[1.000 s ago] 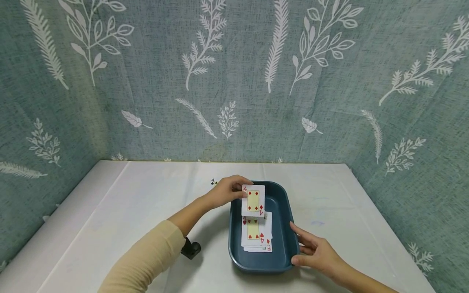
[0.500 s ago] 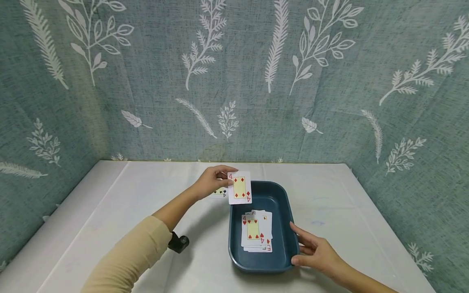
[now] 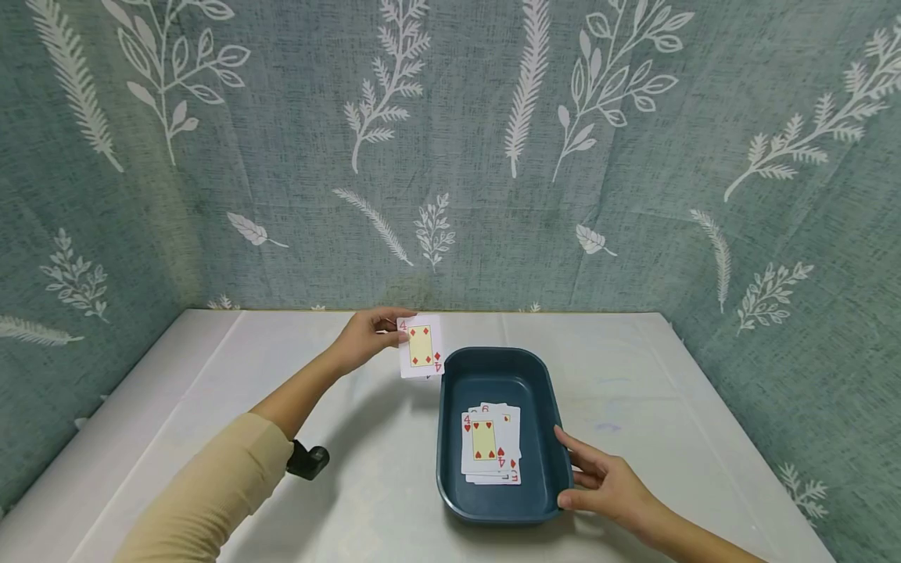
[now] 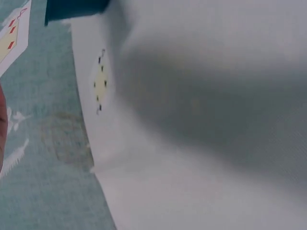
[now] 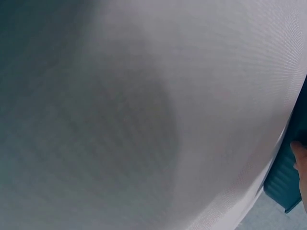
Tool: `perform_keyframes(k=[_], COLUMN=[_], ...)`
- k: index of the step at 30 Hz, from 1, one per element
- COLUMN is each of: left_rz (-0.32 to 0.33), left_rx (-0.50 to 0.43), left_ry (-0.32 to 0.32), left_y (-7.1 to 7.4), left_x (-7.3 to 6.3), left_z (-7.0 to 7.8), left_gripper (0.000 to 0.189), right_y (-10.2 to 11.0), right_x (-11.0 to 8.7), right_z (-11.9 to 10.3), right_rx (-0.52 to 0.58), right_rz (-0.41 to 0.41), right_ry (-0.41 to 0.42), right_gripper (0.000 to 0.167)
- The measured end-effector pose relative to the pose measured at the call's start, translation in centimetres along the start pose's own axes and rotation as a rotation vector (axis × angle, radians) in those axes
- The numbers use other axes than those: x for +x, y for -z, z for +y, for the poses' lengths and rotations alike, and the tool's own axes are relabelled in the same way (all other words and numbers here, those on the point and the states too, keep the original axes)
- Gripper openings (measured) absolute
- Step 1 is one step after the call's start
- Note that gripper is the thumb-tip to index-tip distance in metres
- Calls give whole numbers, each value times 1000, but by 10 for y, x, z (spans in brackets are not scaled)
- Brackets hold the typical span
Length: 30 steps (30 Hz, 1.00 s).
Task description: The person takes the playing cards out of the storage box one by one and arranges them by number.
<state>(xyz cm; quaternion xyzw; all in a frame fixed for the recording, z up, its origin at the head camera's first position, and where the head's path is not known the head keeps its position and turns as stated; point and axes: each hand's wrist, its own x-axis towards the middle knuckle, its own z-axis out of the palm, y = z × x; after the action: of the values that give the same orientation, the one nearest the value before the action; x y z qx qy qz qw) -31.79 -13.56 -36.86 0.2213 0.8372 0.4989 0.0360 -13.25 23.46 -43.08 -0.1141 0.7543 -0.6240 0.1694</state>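
Note:
My left hand (image 3: 369, 338) pinches a four of diamonds playing card (image 3: 421, 348) between thumb and fingers, above the table left of the tray's far end. In the left wrist view this diamonds card (image 4: 13, 36) shows at the left edge. A card with black pips (image 4: 100, 84) lies on the table below it, mostly hidden in the head view. Fingertips and thumb of my right hand (image 3: 611, 486) touch the outer right side of the dark blue tray (image 3: 552, 391), spread along its rim. Inside the tray lies a loose stack of playing cards (image 3: 483, 444), a four of hearts on top.
A white cloth covers the table (image 3: 633, 391). Green leaf-patterned fabric (image 3: 303, 156) rises behind it and at both sides. A black wrist device (image 3: 307, 461) sits beside my left sleeve.
My left hand has carried the four of diamonds up and leftward, from over the tray to beyond its left rim, above the black-pip card. My right hand and the tray stay put.

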Motion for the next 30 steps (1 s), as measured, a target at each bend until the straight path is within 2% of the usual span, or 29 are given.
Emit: perform_keyframes(k=[11,18,30], left_rz=[44,64,112], left_rx=[49,121,198], left_ry=[14,37,51], left_y=[21,35,47], left_x=[-11,-17,-19], left_z=[-20,-29,-52], left_gripper=[41,40,36], right_y=[0,0,0], right_x=[0,-1,0], right_z=[-3,-3,-1], right_rx=[0,-6,-6], right_rz=[8,9,3], right_ry=[-25,-27,-21], right_gripper=[83,83,83])
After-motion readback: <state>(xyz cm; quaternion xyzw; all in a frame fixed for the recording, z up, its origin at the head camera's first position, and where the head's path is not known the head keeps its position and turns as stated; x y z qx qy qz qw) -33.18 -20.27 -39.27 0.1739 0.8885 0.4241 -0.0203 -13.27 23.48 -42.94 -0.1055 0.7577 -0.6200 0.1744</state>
